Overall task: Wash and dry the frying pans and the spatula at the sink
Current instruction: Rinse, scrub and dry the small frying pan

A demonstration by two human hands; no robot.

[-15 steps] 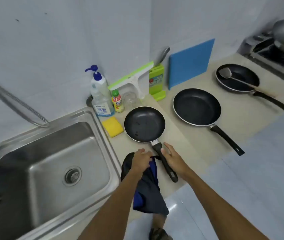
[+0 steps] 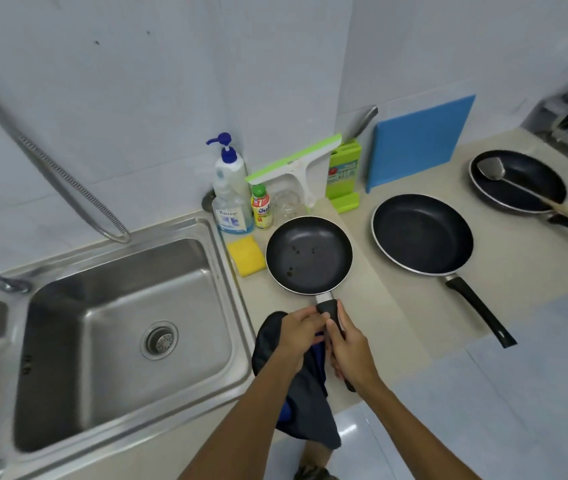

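Note:
A small black frying pan (image 2: 308, 254) sits on the beige counter just right of the sink (image 2: 119, 327). My right hand (image 2: 351, 348) grips its black handle. My left hand (image 2: 298, 336) holds a dark blue-grey cloth (image 2: 305, 403) against the handle, the cloth hanging over the counter edge. A larger black pan (image 2: 421, 233) lies further right. At the far right, a third pan (image 2: 518, 181) holds a metal spatula (image 2: 492, 169) with a wooden handle.
A yellow sponge (image 2: 246, 255), a soap pump bottle (image 2: 230, 192), a small yellow bottle (image 2: 261, 207) and a glass stand behind the small pan. A green squeegee (image 2: 296, 159), a green knife block and a blue cutting board (image 2: 417, 142) lean on the wall. A faucet hose (image 2: 50, 161) arcs over the sink.
My right hand has closed further round the pan's handle and my left hand has brought the cloth up against it. The pans have stayed in place.

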